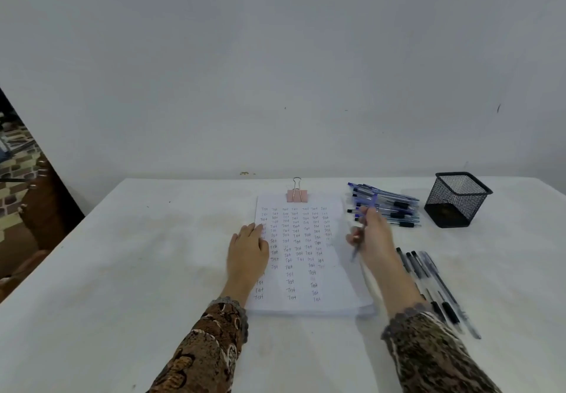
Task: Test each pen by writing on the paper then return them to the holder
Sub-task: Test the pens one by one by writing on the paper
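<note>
Scribbled paper (306, 258) lies flat; a blurred pen (355, 253) tilts over its right edge; blue pens (387, 205) heap beside the upright mesh holder (458, 201).

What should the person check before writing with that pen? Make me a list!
1. The right hand grips the pen: ok.
2. The left hand lies flat on the paper to steady it: ok.
3. The paper has bare space for another word, at its lower right: ok.
4. The pen tip is uncapped and pointing down: cannot tell, it is blurred.
5. The binder clip grips the top edge of the paper: ok.
6. The holder stands upright with its mouth open: ok.
</note>
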### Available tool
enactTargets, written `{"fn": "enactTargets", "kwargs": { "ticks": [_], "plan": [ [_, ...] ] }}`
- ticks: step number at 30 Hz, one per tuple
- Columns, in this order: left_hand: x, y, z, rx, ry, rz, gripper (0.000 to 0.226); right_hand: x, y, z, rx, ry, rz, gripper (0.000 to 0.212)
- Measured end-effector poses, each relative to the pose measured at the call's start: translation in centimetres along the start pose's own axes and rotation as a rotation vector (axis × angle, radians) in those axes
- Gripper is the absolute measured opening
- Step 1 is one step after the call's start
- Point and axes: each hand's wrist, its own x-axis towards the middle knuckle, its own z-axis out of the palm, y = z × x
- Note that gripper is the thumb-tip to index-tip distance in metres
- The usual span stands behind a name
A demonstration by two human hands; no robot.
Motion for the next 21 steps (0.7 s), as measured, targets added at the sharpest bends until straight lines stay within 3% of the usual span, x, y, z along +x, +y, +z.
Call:
{"fn": "enactTargets", "kwargs": {
  "ticks": [4, 7, 9, 11, 18, 21],
  "plan": [
    [0.0, 0.1, 0.0, -0.002, 0.005, 0.002, 0.043, 0.0, -5.5, -6.4, -0.873, 0.197, -0.334, 0.025],
    [0.0, 0.1, 0.0, 0.014, 0.004, 0.006, 0.043, 1.1, -7.3, -11.1, -1.298, 0.296, -0.209, 0.03],
    [-0.1, 0.1, 0.0, 0.021, 0.004, 0.006, 0.043, 1.2, -7.4, -12.8, -1.482, 0.241, -0.037, 0.032],
    [-0.1, 0.2, 0.0, 0.023, 0.014, 0.017, 0.042, 0.8, -7.1, -13.3, -1.598, 0.157, 0.067, 0.031],
    [-0.1, 0.2, -0.1, 0.022, 0.017, 0.021, 0.042, 2.0, -6.4, -14.2, -1.578, 0.126, 0.097, 0.026],
    [-0.1, 0.3, -0.1, 0.023, 0.021, 0.014, 0.042, 3.3, -7.1, -13.8, -1.635, 0.148, 0.094, 0.035]
  ]
}}
